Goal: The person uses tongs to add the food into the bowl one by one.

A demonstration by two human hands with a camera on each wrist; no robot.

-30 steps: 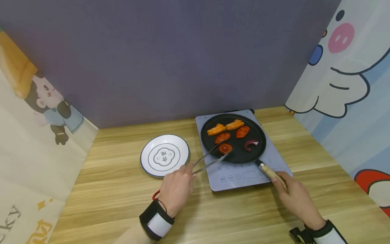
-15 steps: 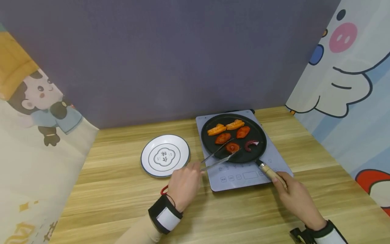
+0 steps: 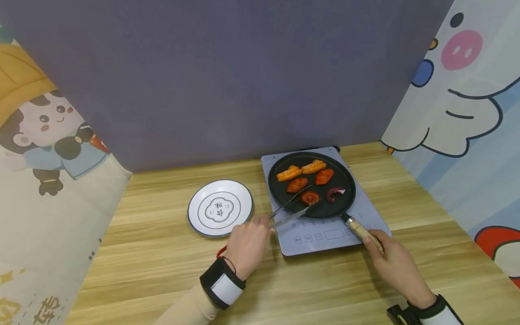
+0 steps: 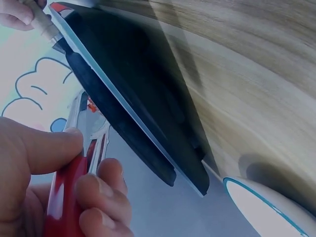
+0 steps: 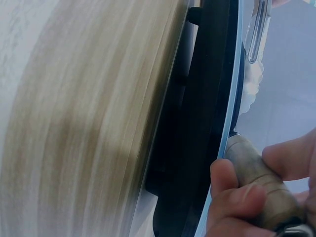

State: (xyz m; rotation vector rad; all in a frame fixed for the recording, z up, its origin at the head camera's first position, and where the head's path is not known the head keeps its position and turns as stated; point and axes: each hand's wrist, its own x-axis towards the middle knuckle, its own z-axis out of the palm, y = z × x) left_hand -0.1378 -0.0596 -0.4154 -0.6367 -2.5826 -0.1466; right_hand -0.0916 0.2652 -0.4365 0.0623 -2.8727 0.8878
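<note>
In the head view my left hand (image 3: 248,246) grips metal tongs (image 3: 288,219). The left wrist view shows thumb and fingers around their red handle (image 4: 68,195). The tips lie on either side of a round reddish food piece (image 3: 310,197) at the near side of the black frying pan (image 3: 280,195). My right hand (image 3: 396,266) holds the pan's wooden handle (image 3: 358,228). Also in the pan are two reddish-brown pieces like chicken wings (image 3: 323,176), two orange fried dough pieces (image 3: 289,173) and a curled octopus tentacle (image 3: 335,194).
Beneath the pan is a pale induction cooktop (image 3: 317,245) on the wood-grain table (image 3: 154,253). A white blue-rimmed plate (image 3: 242,194) stands left of it, close to the left hand. A grey wall panel (image 3: 203,81) rises behind.
Between one second and half a second ago, the left hand and tongs moved right, and the round piece shifted right in the pan. Since then they stay nearly still; the right hand keeps its place.
</note>
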